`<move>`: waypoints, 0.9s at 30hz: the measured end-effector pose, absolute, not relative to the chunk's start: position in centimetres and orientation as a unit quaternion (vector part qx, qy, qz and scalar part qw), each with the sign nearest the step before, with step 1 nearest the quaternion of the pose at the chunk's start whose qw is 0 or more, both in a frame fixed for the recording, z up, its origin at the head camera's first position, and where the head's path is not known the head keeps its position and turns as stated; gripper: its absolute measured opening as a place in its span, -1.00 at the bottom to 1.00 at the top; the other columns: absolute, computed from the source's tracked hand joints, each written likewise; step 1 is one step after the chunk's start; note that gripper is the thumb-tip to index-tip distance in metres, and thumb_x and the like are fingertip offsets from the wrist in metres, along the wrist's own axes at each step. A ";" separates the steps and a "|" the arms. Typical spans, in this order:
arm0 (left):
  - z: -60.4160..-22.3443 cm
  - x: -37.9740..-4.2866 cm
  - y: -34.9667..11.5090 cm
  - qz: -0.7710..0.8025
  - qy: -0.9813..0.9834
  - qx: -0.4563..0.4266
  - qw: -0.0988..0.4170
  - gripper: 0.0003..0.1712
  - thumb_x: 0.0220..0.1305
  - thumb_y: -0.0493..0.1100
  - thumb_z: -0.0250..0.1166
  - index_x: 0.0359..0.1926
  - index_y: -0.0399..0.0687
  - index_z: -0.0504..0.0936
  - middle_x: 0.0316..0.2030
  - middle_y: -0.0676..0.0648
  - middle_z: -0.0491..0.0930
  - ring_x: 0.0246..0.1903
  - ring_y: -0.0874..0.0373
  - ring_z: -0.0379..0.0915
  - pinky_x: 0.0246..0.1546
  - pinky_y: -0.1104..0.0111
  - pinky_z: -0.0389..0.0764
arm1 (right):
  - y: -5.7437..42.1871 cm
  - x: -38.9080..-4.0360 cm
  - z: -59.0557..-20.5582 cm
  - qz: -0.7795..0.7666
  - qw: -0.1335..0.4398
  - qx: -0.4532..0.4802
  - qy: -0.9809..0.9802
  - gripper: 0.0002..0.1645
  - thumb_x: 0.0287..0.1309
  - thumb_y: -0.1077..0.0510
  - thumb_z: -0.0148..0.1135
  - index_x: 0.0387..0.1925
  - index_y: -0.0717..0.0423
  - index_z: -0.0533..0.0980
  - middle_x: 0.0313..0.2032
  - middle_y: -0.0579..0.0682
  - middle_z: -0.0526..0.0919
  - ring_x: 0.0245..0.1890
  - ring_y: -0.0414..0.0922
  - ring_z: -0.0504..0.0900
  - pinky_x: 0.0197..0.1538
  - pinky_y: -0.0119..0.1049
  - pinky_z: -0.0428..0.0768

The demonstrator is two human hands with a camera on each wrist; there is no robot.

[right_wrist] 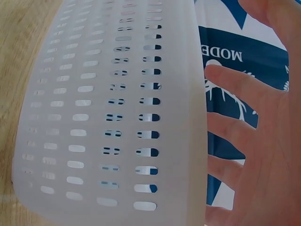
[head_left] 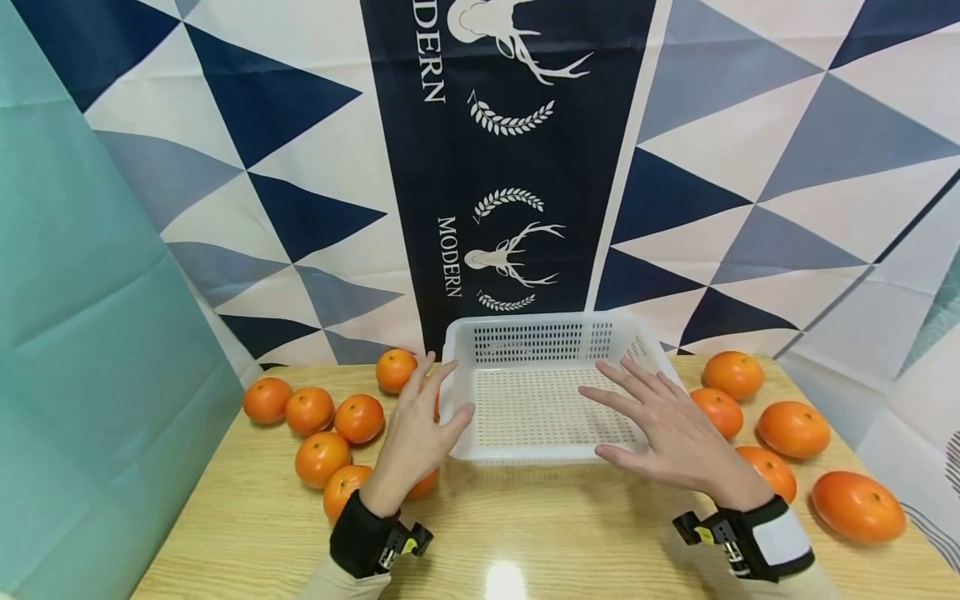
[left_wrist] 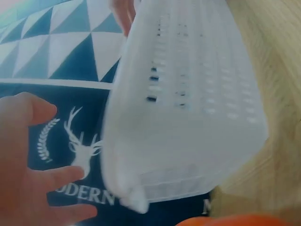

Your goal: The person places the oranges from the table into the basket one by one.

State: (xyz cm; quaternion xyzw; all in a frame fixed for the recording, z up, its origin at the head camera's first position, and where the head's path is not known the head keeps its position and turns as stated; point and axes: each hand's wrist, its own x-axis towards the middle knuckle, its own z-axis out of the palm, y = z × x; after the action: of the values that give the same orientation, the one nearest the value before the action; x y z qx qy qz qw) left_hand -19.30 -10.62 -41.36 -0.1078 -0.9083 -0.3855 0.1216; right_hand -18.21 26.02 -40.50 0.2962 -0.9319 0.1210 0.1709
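A white perforated plastic basket (head_left: 525,455) stands on the wooden table against the back cloth, with nothing seen inside it. Over its left rim is my left hand (head_left: 414,437), fingers spread and holding nothing. In the left wrist view a gap shows between those fingers and the basket wall (left_wrist: 188,136). My right hand (head_left: 671,429) hovers at the basket's right side, fingers also spread. The right wrist view puts its fingertips by the basket's rim (right_wrist: 195,141); whether they touch cannot be told. Several oranges (head_left: 360,418) lie left of the basket, partly hidden by my left hand and wrist.
More oranges (head_left: 793,429) lie on the table to the right, some partly behind my right hand and wrist. A patterned cloth (head_left: 517,167) hangs right behind the basket. A teal cloth (head_left: 97,333) borders the left side. Bare wood (head_left: 525,525) shows in front.
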 end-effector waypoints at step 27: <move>-44.3 -20.1 -8.3 -0.453 -0.881 -0.069 0.120 -0.24 0.35 -0.18 0.35 0.57 -0.20 0.55 0.78 -0.29 0.19 0.71 -0.42 0.24 0.63 -0.45 0.34 | 26.0 -18.2 -40.3 0.127 0.175 0.304 -0.928 -0.10 0.25 -0.37 0.47 0.59 -0.35 0.53 0.69 0.10 0.44 0.67 0.36 0.36 0.54 0.56 0.41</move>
State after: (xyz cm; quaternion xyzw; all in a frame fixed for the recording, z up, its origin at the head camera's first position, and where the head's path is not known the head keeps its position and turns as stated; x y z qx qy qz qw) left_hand -20.09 -8.34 -44.35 -0.0688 -0.8806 -0.4533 0.1199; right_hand -18.17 25.97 -40.33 0.3039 -0.9278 0.1271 0.1751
